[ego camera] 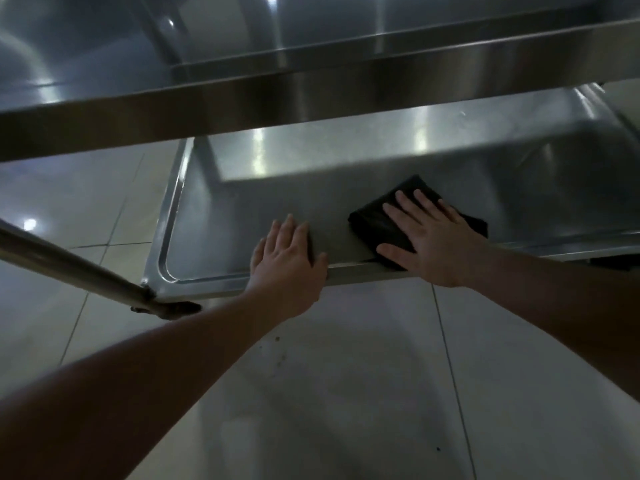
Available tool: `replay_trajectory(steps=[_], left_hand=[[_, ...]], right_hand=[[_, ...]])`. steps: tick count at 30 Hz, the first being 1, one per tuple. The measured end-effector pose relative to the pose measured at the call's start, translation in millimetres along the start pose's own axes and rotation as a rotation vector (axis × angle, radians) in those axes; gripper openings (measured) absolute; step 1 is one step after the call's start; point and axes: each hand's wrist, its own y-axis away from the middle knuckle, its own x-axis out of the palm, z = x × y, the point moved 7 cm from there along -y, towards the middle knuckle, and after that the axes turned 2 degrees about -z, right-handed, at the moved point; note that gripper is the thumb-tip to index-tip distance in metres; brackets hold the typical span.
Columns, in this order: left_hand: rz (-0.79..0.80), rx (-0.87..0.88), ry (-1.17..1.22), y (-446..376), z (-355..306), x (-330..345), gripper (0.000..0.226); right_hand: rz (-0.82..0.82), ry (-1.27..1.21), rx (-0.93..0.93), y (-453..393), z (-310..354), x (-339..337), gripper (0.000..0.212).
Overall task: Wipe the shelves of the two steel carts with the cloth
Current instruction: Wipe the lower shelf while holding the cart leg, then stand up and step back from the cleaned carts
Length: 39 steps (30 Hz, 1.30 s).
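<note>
The bottom shelf (pixel 242 202) of a steel cart lies below me, a shallow tray with a raised rim. A folded black cloth (pixel 377 223) rests on it near the front edge. My right hand (pixel 433 237) lies flat on the cloth with fingers spread, pressing it onto the steel. My left hand (pixel 287 258) grips the shelf's front rim to the left of the cloth, fingers hooked over the edge. Higher up, the middle shelf (pixel 242 98) crosses the view and hides the back of the bottom shelf.
A steel cart leg (pixel 69 265) slants down from the left to a castor (pixel 166 308) at the shelf's front left corner. Pale glossy floor tiles (pixel 346 375) surround the cart. Another steel tray (pixel 381 26) shows at the top.
</note>
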Motion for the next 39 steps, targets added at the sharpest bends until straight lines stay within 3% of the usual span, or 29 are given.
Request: replay_trajectory(steps=[5, 9, 12, 15, 17, 20, 25, 29, 33, 35, 37, 39], left_hand=[[0.000, 0.109, -0.010, 3.1, -48.9, 15.0, 0.074], [0.001, 0.156, -0.010, 6.0, -78.1, 23.5, 0.071], [-0.012, 0.208, -0.048, 11.8, -92.0, 21.5, 0.069], [-0.006, 0.214, -0.092, 31.8, -93.9, 18.4, 0.070], [0.011, 0.203, -0.098, 55.6, -95.0, 18.4, 0.071], [0.155, 0.208, -0.137, 101.3, -101.5, 25.5, 0.071], [0.456, 0.100, -0.227, 193.3, -104.0, 19.5, 0.066], [0.612, 0.039, -0.309, 263.0, -124.3, -25.8, 0.065], [0.663, 0.005, -0.345, 320.1, -158.0, -101.4, 0.062], [0.668, -0.037, -0.348, 347.9, -174.3, -140.5, 0.061], [0.650, -0.075, -0.352, 374.3, -195.0, -178.7, 0.062], [0.609, -0.103, -0.316, 392.1, -222.5, -216.6, 0.063]], right_hand=[[0.031, -0.041, 0.194, 22.0, -66.8, -5.7, 0.124], [0.052, 0.022, 0.092, 40.2, -85.0, -2.9, 0.125], [-0.042, 0.030, -0.021, 57.2, -82.7, -3.2, 0.102], [-0.005, -0.048, -0.057, 71.0, -73.2, -6.0, 0.084], [0.025, -0.125, -0.037, 84.4, -59.8, -9.1, 0.078], [0.063, -0.245, 0.063, 118.1, -31.8, -11.5, 0.070], [0.377, -0.403, 0.320, 225.5, 23.7, 3.0, 0.068], [0.553, -0.573, 0.450, 318.2, 56.9, -25.3, 0.063], [0.628, -0.578, 0.495, 390.8, 72.9, -102.4, 0.059], [0.870, -0.528, 0.572, 400.5, 81.5, -143.1, 0.059], [1.141, -0.544, 0.557, 405.0, 98.3, -190.7, 0.072], [0.998, -0.664, 0.510, 411.6, 104.3, -238.8, 0.068]])
